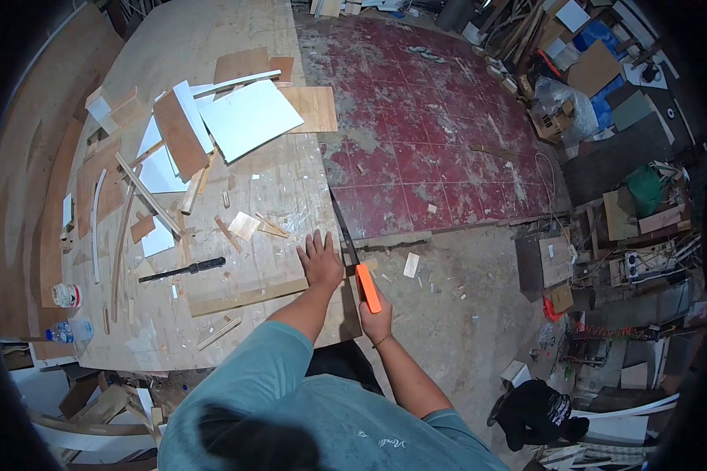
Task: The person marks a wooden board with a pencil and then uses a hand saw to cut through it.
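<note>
My left hand [320,259] lies flat, fingers spread, on the right end of a long wooden strip [243,298] that rests on the plywood workbench [212,47]. My right hand [375,318] grips the orange handle of a hand saw [367,286]. The saw's dark blade [344,228] runs up along the bench's right edge, just right of my left hand.
Offcuts, white panels [247,118] and thin strips litter the bench. A black-handled tool [184,270] lies left of the strip. A tape roll [67,295] and bottle [69,331] sit at the bench's left. Red tiled floor [432,118] and cluttered shelves are on the right.
</note>
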The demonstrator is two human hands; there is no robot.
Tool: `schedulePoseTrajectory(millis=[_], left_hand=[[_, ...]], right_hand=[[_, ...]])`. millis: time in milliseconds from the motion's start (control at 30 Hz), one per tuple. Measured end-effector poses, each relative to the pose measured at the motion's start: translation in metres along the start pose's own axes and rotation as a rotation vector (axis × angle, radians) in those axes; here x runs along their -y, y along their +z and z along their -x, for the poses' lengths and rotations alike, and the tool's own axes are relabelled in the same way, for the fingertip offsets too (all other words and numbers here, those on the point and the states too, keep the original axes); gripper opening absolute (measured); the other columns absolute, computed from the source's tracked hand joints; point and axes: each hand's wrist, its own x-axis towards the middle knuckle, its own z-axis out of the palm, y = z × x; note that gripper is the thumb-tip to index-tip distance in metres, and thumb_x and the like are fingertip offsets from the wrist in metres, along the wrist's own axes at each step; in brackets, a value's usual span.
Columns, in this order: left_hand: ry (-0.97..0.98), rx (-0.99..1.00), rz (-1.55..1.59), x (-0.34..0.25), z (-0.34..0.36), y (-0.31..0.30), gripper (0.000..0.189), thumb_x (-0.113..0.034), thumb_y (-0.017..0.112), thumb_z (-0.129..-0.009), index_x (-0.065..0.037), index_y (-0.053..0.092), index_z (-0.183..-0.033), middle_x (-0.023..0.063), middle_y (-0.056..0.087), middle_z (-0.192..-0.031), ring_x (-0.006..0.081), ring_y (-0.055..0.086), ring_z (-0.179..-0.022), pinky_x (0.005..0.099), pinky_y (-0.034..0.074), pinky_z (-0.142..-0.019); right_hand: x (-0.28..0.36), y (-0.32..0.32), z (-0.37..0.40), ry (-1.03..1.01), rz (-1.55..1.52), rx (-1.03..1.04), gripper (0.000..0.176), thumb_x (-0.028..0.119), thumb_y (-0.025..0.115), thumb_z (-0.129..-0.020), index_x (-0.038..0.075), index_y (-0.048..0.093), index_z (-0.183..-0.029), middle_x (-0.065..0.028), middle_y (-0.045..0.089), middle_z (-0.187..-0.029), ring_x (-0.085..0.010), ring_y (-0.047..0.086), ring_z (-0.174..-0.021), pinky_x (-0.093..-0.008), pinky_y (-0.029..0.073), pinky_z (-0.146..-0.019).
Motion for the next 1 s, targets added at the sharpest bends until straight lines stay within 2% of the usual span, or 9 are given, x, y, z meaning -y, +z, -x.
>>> schedulePoseTrajectory(millis=[200, 267, 300, 367, 600, 733, 900, 967, 1000], left_hand=[[-0.031, -0.019, -0.017, 0.001, -0.003, 0.005, 0.057, -0.028, 0.047, -0.094, -0.017, 0.036, -0.149, 0.0108, 0.024, -0.158, 0.0323, 0.017, -0.147, 0.0584, 0.008, -0.117], [-0.026, -0.049, -0.006, 0.001, -0.003, 0.008, 0.057, -0.027, 0.048, -0.094, -0.017, 0.036, -0.149, 0.0111, 0.024, -0.158, 0.0321, 0.017, -0.147, 0.058, 0.008, -0.117], [-0.024, -0.047, -0.01, 0.001, -0.002, 0.008, 0.057, -0.027, 0.048, -0.094, -0.017, 0.036, -0.149, 0.0111, 0.024, -0.158, 0.0321, 0.017, -0.147, 0.058, 0.008, -0.117], [-0.031, -0.039, -0.015, 0.0, -0.002, 0.006, 0.057, -0.027, 0.048, -0.094, -0.016, 0.036, -0.149, 0.0114, 0.025, -0.158, 0.0316, 0.016, -0.147, 0.0577, 0.007, -0.118], [-0.041, -0.053, -0.002, 0.0, -0.003, 0.008, 0.057, -0.026, 0.047, -0.095, -0.016, 0.035, -0.15, 0.0114, 0.023, -0.158, 0.0307, 0.015, -0.148, 0.056, 0.006, -0.118], [-0.052, -0.049, -0.007, 0.001, -0.002, 0.009, 0.057, -0.025, 0.046, -0.095, -0.017, 0.034, -0.15, 0.0118, 0.022, -0.158, 0.0309, 0.015, -0.148, 0.056, 0.008, -0.118], [-0.046, -0.039, 0.001, 0.001, -0.003, 0.007, 0.058, -0.025, 0.048, -0.095, -0.017, 0.034, -0.15, 0.0123, 0.022, -0.159, 0.0314, 0.015, -0.148, 0.0565, 0.009, -0.118], [-0.042, -0.028, -0.016, 0.0, -0.003, 0.005, 0.058, -0.025, 0.048, -0.094, -0.018, 0.034, -0.15, 0.011, 0.023, -0.158, 0.031, 0.016, -0.147, 0.0566, 0.008, -0.118], [-0.041, -0.027, -0.014, 0.0, -0.002, 0.005, 0.058, -0.025, 0.048, -0.094, -0.018, 0.034, -0.15, 0.011, 0.023, -0.158, 0.031, 0.016, -0.147, 0.0566, 0.008, -0.118]], right_hand=[[-0.032, 0.002, 0.007, -0.032, -0.107, -0.003, 0.056, 0.002, 0.054, -0.076, -0.002, 0.055, -0.132, -0.0215, 0.066, -0.115, -0.0277, 0.067, -0.104, -0.034, 0.05, -0.091], [-0.055, 0.006, 0.019, -0.059, -0.042, -0.046, 0.058, 0.002, 0.057, -0.074, -0.003, 0.054, -0.132, -0.0221, 0.065, -0.119, -0.0279, 0.065, -0.111, -0.034, 0.049, -0.095], [-0.058, 0.003, 0.023, -0.066, 0.003, 0.016, 0.059, 0.002, 0.059, -0.074, -0.002, 0.054, -0.133, -0.0217, 0.064, -0.122, -0.0276, 0.063, -0.116, -0.034, 0.048, -0.098], [-0.064, 0.002, 0.029, -0.048, 0.022, 0.027, 0.059, 0.001, 0.059, -0.074, -0.002, 0.054, -0.133, -0.0214, 0.064, -0.123, -0.0275, 0.063, -0.116, -0.0344, 0.048, -0.098], [-0.018, -0.004, 0.013, 0.041, -0.046, 0.004, 0.057, 0.002, 0.056, -0.077, -0.002, 0.053, -0.133, -0.021, 0.065, -0.121, -0.0286, 0.064, -0.113, -0.0346, 0.048, -0.096], [-0.015, -0.005, 0.01, 0.027, 0.017, 0.031, 0.057, 0.001, 0.054, -0.076, -0.001, 0.054, -0.133, -0.0212, 0.065, -0.119, -0.0286, 0.065, -0.109, -0.0337, 0.048, -0.095], [-0.017, -0.044, 0.062, 0.088, -0.008, 0.078, 0.055, -0.002, 0.052, -0.076, -0.004, 0.055, -0.131, -0.0223, 0.064, -0.122, -0.0287, 0.063, -0.114, -0.0331, 0.047, -0.097], [-0.006, -0.06, 0.094, 0.203, -0.023, 0.104, 0.056, -0.004, 0.05, -0.075, -0.005, 0.054, -0.131, -0.0222, 0.063, -0.124, -0.0278, 0.062, -0.117, -0.0331, 0.046, -0.098], [0.008, -0.07, 0.11, 0.145, -0.01, 0.107, 0.057, -0.005, 0.05, -0.075, -0.005, 0.054, -0.132, -0.0218, 0.063, -0.124, -0.0276, 0.061, -0.117, -0.0328, 0.046, -0.098]])
